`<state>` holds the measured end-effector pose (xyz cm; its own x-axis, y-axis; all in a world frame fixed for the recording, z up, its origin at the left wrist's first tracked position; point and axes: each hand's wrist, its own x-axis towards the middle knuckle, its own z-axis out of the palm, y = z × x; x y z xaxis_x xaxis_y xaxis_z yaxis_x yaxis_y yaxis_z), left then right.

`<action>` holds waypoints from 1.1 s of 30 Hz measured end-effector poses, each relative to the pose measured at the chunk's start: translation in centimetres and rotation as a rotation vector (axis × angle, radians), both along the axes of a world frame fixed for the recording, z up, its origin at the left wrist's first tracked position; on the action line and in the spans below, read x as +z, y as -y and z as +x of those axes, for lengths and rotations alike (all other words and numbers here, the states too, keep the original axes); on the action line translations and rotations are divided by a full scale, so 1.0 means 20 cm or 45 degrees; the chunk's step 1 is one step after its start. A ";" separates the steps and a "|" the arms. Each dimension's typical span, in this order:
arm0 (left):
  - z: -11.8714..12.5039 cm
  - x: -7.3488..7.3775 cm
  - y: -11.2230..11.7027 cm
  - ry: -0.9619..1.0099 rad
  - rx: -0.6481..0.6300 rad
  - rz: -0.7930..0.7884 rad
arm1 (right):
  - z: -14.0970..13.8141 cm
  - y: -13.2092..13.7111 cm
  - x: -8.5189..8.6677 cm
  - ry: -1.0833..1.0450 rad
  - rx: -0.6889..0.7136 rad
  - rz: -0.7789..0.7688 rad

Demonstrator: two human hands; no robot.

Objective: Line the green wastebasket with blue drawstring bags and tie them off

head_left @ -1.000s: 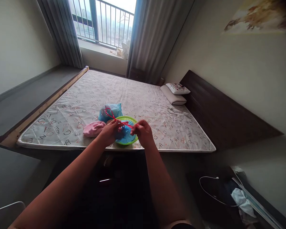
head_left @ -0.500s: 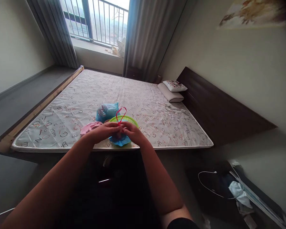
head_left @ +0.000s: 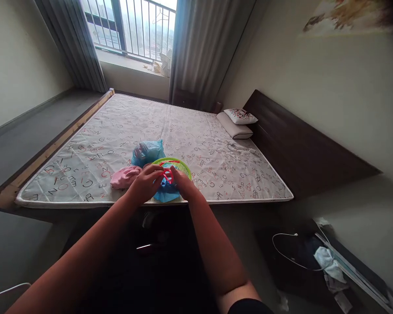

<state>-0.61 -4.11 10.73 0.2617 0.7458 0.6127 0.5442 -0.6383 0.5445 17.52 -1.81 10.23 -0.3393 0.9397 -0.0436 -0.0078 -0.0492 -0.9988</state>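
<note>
Red pipe cleaner point(head_left: 167, 174), bent into a loop, is seen from the head camera pinched between the curled fingers of the left hand point(head_left: 146, 184) and the right hand point(head_left: 182, 181); the fingers hide part of the grip, so its exact hold is hard to make out. It sits above a green plastic basket point(head_left: 180, 165) holding a blue plastic bag point(head_left: 165, 196). From the basket, a second blue bag point(head_left: 148, 152) lies at 10 o'clock and a pink cloth point(head_left: 125, 177) at 9 o'clock, all on a lettered mattress point(head_left: 85, 183).
</note>
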 end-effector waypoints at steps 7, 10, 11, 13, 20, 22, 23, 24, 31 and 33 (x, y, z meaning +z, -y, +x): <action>0.05 0.01 0.05 0.134 -0.217 -0.146 | -0.04 -0.03 0.08 -0.310 -0.042 -0.016; -0.01 -0.04 0.04 0.292 -0.123 -0.262 | 0.05 -0.11 0.06 -0.299 -0.351 0.021; -0.04 -0.07 0.04 0.347 -0.101 -0.305 | 0.10 -0.14 0.04 -0.309 -0.462 0.010; -0.09 -0.13 0.02 0.453 -0.092 -0.414 | 0.17 -0.18 0.00 -0.327 -0.623 -0.021; -0.12 -0.29 0.03 0.669 -0.137 -0.704 | 0.17 -0.09 -0.18 0.228 -0.045 0.291; -0.11 -0.34 0.06 0.760 -0.074 -0.747 | 0.13 -0.09 -0.23 0.512 0.131 0.373; -0.12 -0.38 0.08 0.822 -0.026 -0.763 | 0.11 -0.11 -0.24 0.604 0.166 0.392; -0.12 -0.42 0.10 0.893 0.028 -0.775 | 0.09 -0.13 -0.24 0.659 0.162 0.405; -0.13 -0.86 0.22 1.085 0.418 -1.244 | -0.25 -0.47 0.24 0.842 -0.134 0.798; -0.12 -0.92 0.21 1.116 0.386 -1.447 | -0.43 -0.54 0.48 0.775 -0.160 0.913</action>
